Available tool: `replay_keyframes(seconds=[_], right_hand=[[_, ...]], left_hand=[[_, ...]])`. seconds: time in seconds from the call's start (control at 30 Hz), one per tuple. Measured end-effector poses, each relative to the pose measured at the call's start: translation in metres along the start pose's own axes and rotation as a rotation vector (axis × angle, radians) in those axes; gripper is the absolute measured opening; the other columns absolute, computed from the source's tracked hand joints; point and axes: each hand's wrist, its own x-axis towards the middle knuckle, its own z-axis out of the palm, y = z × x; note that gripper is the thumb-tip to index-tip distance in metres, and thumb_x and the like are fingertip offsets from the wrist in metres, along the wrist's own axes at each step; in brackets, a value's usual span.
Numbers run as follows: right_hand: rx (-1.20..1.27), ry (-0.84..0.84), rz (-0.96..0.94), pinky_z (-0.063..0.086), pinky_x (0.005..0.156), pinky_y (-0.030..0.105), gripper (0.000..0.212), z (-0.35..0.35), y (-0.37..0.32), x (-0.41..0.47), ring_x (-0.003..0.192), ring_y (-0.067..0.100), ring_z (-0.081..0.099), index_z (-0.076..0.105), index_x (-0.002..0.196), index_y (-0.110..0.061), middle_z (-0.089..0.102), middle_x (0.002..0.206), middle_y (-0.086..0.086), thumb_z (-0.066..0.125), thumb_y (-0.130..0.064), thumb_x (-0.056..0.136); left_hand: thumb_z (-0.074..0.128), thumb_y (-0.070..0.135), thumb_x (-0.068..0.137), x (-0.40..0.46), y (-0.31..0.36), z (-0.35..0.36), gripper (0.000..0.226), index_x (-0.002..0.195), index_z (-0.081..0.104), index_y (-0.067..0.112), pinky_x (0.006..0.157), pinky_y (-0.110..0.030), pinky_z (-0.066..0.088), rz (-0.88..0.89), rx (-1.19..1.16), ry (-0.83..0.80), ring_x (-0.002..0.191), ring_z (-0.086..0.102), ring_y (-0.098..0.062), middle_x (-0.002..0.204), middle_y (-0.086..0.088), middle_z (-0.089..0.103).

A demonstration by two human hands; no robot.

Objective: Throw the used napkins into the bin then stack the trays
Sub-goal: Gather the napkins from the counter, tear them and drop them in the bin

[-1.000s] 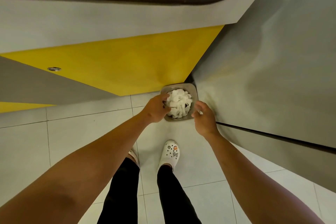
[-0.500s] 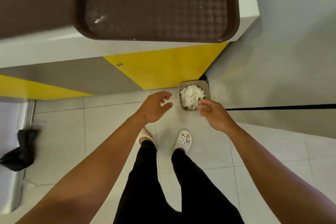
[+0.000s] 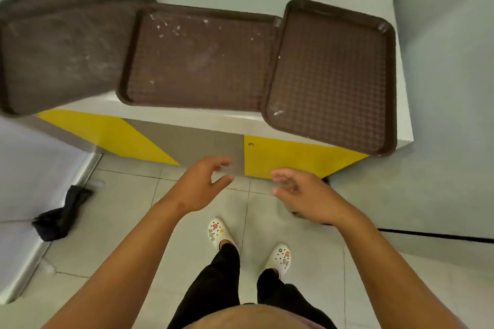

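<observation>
Brown textured trays lie side by side on a white counter (image 3: 187, 115): a right tray (image 3: 331, 75) overhanging the front edge, a middle tray (image 3: 197, 59) with white crumbs, and a blurred left tray (image 3: 58, 45) with another tray's corner behind it. My left hand (image 3: 203, 184) and my right hand (image 3: 299, 192) hover below the counter front, both empty with loosely curled fingers. The bin is almost wholly hidden behind my right hand; no napkins are visible.
The counter has a yellow and grey front panel (image 3: 280, 155). A grey wall (image 3: 441, 115) stands to the right. A black cloth-like object (image 3: 61, 214) lies on the tiled floor at left, next to a white ledge (image 3: 26, 248). My feet in white clogs (image 3: 219, 232) stand below.
My hands have lifted away from the napkin-filled bin and risen toward the counter. My view has tilted up, bringing the trays into sight.
</observation>
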Motion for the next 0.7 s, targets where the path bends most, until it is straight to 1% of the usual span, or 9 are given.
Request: replay_keyframes(seconds=[0.07,0.13,0.2,0.3,0.37,0.47,0.53,0.6,0.7], right_hand=[[-0.044,-0.036,-0.063,0.053,0.098,0.031,0.043,-0.006,-0.042,0.009,0.105,-0.003,0.063,0.057,0.135,-0.034,0.061,0.13,-0.018,0.068,-0.039,0.093],[-0.095,-0.063,-0.124,0.052,0.098,0.03,0.043,-0.013,-0.084,0.022,0.107,-0.003,0.062,0.056,0.135,-0.037,0.061,0.127,-0.02,0.067,-0.041,0.094],[-0.096,-0.075,-0.173,0.051,0.1,0.03,0.043,-0.018,-0.123,0.037,0.108,-0.002,0.063,0.056,0.136,-0.038,0.062,0.126,-0.021,0.067,-0.041,0.094],[-0.114,-0.046,-0.231,0.052,0.1,0.035,0.042,-0.022,-0.17,0.063,0.105,0.0,0.065,0.057,0.135,-0.036,0.062,0.126,-0.02,0.067,-0.038,0.094],[-0.133,-0.028,-0.255,0.053,0.099,0.036,0.044,-0.026,-0.196,0.08,0.107,0.0,0.064,0.057,0.137,-0.034,0.062,0.128,-0.018,0.066,-0.039,0.095],[-0.165,-0.008,-0.278,0.052,0.101,0.035,0.045,-0.034,-0.23,0.102,0.109,0.001,0.063,0.055,0.139,-0.034,0.063,0.128,-0.018,0.066,-0.04,0.095],[-0.187,-0.001,-0.285,0.051,0.101,0.034,0.045,-0.038,-0.248,0.117,0.109,0.001,0.063,0.055,0.139,-0.035,0.063,0.127,-0.019,0.066,-0.04,0.095],[-0.224,-0.015,-0.292,0.05,0.102,0.032,0.046,-0.043,-0.259,0.129,0.11,0.0,0.063,0.054,0.139,-0.037,0.063,0.128,-0.019,0.066,-0.042,0.095],[-0.292,-0.052,-0.302,0.05,0.103,0.031,0.047,-0.05,-0.275,0.153,0.11,-0.002,0.062,0.052,0.141,-0.04,0.061,0.13,-0.021,0.064,-0.045,0.095]], left_hand=[[0.066,0.034,0.094,-0.008,-0.005,-0.038,0.036,0.13,0.059,0.031,0.096,-0.028,0.05,0.017,0.002,0.077,0.109,0.057,0.0,0.122,0.017,0.061],[0.067,0.031,0.093,-0.013,-0.011,-0.076,0.035,0.128,0.061,0.03,0.094,-0.029,0.051,0.044,0.013,0.134,0.106,0.059,-0.002,0.118,0.017,0.062],[0.068,0.03,0.093,-0.014,-0.019,-0.11,0.036,0.128,0.061,0.028,0.094,-0.029,0.052,0.074,0.044,0.178,0.105,0.06,-0.003,0.117,0.018,0.062],[0.068,0.031,0.092,-0.011,-0.028,-0.155,0.036,0.128,0.061,0.03,0.095,-0.028,0.051,0.092,0.05,0.24,0.107,0.06,-0.003,0.12,0.017,0.062],[0.068,0.033,0.092,-0.007,-0.032,-0.182,0.035,0.127,0.061,0.031,0.094,-0.026,0.05,0.117,0.057,0.283,0.108,0.059,0.0,0.121,0.018,0.062],[0.066,0.037,0.092,0.003,-0.037,-0.216,0.036,0.128,0.061,0.032,0.095,-0.024,0.048,0.129,0.092,0.335,0.109,0.054,0.011,0.121,0.021,0.06],[0.065,0.04,0.093,0.011,-0.042,-0.235,0.037,0.129,0.06,0.032,0.098,-0.027,0.048,0.132,0.132,0.359,0.11,0.054,0.007,0.123,0.02,0.059],[0.063,0.041,0.094,0.019,-0.046,-0.249,0.038,0.13,0.059,0.032,0.102,-0.03,0.047,0.134,0.165,0.358,0.117,0.054,-0.002,0.126,0.017,0.059],[0.064,0.039,0.094,0.036,-0.051,-0.272,0.038,0.131,0.059,0.031,0.105,-0.03,0.044,0.115,0.169,0.367,0.123,0.053,-0.005,0.129,0.014,0.059]])
